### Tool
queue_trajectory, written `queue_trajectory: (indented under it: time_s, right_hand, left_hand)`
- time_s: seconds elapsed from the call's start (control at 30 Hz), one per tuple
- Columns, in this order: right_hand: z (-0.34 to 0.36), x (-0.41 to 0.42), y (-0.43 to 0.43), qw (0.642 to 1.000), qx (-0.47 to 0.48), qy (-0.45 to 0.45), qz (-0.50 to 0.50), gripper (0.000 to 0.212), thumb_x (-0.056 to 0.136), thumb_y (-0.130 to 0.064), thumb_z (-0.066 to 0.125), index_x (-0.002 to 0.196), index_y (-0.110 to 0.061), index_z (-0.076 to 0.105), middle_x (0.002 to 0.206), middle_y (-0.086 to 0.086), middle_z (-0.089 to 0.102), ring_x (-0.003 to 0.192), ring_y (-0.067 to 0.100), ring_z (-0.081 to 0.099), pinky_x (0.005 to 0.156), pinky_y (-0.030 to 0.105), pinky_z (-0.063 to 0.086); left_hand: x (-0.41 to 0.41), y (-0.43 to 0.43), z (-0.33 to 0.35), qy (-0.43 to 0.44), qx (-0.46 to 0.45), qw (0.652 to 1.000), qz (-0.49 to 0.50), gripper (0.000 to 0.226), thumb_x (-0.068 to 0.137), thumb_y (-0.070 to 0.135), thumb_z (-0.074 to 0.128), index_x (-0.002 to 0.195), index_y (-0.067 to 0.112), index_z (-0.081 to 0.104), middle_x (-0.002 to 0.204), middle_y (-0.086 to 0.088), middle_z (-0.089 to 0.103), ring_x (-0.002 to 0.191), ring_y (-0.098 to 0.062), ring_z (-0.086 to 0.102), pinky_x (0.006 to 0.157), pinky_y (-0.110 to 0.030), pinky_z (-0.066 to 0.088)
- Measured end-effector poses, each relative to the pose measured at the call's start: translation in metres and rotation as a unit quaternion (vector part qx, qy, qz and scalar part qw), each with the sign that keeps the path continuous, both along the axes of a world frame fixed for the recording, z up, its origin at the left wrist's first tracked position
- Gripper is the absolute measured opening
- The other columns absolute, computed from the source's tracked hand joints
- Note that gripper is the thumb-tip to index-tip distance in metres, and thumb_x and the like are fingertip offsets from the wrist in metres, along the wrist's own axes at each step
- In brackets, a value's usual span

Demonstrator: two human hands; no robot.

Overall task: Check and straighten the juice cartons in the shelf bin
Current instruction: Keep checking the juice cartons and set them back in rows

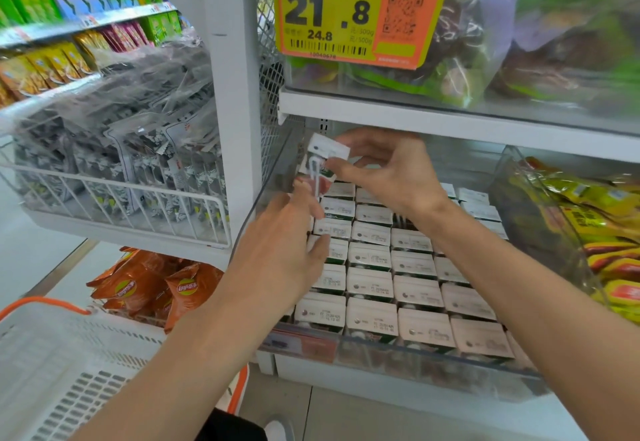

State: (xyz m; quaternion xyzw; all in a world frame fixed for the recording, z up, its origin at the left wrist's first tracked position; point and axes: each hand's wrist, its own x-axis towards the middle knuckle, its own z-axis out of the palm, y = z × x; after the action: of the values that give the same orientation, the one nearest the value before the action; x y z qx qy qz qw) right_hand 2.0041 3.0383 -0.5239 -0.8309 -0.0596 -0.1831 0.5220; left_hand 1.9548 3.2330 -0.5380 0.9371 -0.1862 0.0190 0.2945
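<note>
Two bare forearms reach in from the lower edge. Fingertips (336, 164) of the right hand (384, 174) pinch one juice carton (327, 147), which is lifted and tilted above the back-left corner of the clear plastic bin (381, 352). It has a white top and one thin white straw on its side. The left hand (277, 253) is relaxed with its fingers loosely straight and its tips at the left column of packed cartons (372, 316); blur hides whether they touch. Four flat, boxy white tops show in the front row. The right forearm covers part of the rows behind, so the total cannot be counted. One yellow price tag (329, 8) hangs above.
</note>
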Motion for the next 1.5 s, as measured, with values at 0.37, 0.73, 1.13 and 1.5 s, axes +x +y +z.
queue_trajectory:
  time_s: [0.37, 0.73, 1.13, 1.5]
  right_hand:
    - [0.009, -0.107, -0.047, 0.982, 0.171, 0.081, -0.005, 0.035, 0.078, -0.040, 0.088, 0.104, -0.017, 0.084, 0.104, 0.002, 0.083, 0.103, 0.018, 0.079, 0.093, 0.023, 0.060]
    - [-0.006, -0.140, -0.055, 0.966, 0.218, 0.125, -0.059, 0.040, 0.071, -0.036, 0.089, 0.102, -0.013, 0.080, 0.098, 0.005, 0.083, 0.091, 0.022, 0.081, 0.082, 0.026, 0.064]
    - [-0.009, -0.143, -0.060, 0.948, 0.290, 0.123, -0.055, 0.021, 0.089, -0.022, 0.077, 0.100, -0.005, 0.083, 0.100, 0.009, 0.083, 0.094, 0.024, 0.081, 0.083, 0.024, 0.063]
    - [-0.006, -0.146, -0.061, 0.950, 0.277, 0.130, 0.057, 0.021, 0.101, -0.012, 0.069, 0.115, -0.018, 0.083, 0.120, 0.000, 0.080, 0.114, 0.017, 0.076, 0.094, 0.025, 0.060]
  left_hand:
    - [-0.005, -0.031, 0.016, 0.144, -0.278, 0.941, -0.124, 0.031, 0.107, 0.031, 0.053, 0.134, 0.025, 0.067, 0.118, 0.011, 0.077, 0.105, 0.000, 0.073, 0.094, -0.025, 0.060]
    - [-0.011, -0.046, 0.010, 0.295, -0.373, 0.869, -0.139, 0.030, 0.104, 0.030, 0.057, 0.129, 0.018, 0.069, 0.110, 0.003, 0.081, 0.102, -0.014, 0.078, 0.083, -0.021, 0.061]
    - [-0.003, -0.051, 0.001, 0.318, -0.374, 0.854, -0.171, 0.036, 0.095, 0.021, 0.066, 0.131, 0.023, 0.069, 0.119, 0.000, 0.079, 0.109, -0.018, 0.076, 0.089, -0.026, 0.061]
    - [-0.004, -0.047, 0.004, 0.462, -0.468, 0.734, -0.171, 0.036, 0.100, 0.021, 0.054, 0.131, 0.010, 0.070, 0.129, -0.017, 0.073, 0.119, -0.035, 0.072, 0.094, -0.044, 0.061]
